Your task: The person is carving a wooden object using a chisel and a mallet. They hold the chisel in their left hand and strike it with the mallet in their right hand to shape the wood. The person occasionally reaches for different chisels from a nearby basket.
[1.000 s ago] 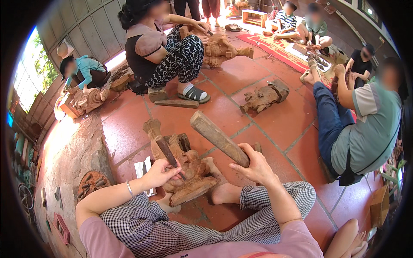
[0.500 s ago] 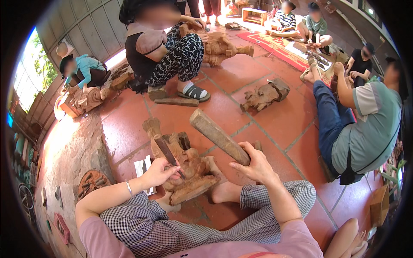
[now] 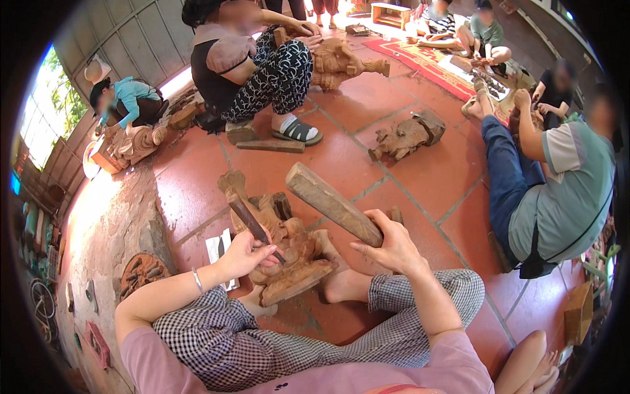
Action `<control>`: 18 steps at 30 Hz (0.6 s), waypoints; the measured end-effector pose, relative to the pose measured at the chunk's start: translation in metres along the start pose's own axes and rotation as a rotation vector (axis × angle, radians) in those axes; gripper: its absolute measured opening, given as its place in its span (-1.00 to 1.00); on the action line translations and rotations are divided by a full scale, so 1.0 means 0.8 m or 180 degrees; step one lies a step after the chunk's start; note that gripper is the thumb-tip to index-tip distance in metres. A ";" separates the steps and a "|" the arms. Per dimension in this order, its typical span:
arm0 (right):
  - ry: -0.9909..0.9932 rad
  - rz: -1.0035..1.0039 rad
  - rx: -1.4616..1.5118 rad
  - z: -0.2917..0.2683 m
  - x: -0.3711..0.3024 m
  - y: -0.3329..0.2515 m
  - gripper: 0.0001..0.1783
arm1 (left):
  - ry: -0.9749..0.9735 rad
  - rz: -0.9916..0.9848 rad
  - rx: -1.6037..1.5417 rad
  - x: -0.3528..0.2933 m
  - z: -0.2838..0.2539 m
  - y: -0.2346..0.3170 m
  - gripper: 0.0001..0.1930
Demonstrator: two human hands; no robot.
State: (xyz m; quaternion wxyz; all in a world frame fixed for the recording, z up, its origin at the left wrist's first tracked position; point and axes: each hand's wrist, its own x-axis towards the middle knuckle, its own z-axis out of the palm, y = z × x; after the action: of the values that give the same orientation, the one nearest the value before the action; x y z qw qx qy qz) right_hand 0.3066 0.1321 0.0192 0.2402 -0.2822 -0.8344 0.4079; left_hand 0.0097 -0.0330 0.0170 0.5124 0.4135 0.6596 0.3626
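A carved wooden figure (image 3: 298, 246) lies on the tiles between my bare feet, its base toward me. My left hand (image 3: 246, 255) is closed round a dark-handled chisel (image 3: 247, 217), whose lower end rests on or close to the carving. In my right hand (image 3: 396, 245) is a thick wooden mallet (image 3: 328, 200), gripped at its near end. The mallet is held above the carving and to the right of the chisel, apart from both. Where exactly the chisel's edge meets the wood is too small to tell.
Another carving (image 3: 407, 136) lies on the tiles ahead. Beyond, a person squats over a larger wooden figure (image 3: 335, 62). A wooden bar (image 3: 270, 146) lies near that person's sandal. At left is a round basket of tools (image 3: 146, 273); at right sits another person (image 3: 558, 190).
The chisel has tilted a little more to the left at its top. The mallet has shifted slightly left, still raised. Both grips are unchanged.
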 end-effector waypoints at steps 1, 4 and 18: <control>-0.0080 0.0082 -0.0002 -0.002 0.000 -0.002 -0.36 | 0.0006 -0.0002 -0.0105 -0.001 0.000 0.000 -0.84; -0.0113 0.0125 0.0042 -0.001 0.001 -0.003 -0.35 | -0.0038 0.0047 -0.0212 -0.001 -0.002 -0.003 -0.82; 0.0127 -0.0143 -0.0033 0.005 -0.001 0.002 -0.38 | -0.0116 0.0410 -0.0091 -0.001 0.000 -0.009 -0.82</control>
State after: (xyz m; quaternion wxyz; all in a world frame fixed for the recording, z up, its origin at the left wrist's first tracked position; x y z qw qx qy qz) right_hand 0.3052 0.1302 0.0158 0.2645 -0.2727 -0.8377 0.3923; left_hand 0.0086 -0.0360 0.0110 0.5058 0.4542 0.6170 0.3965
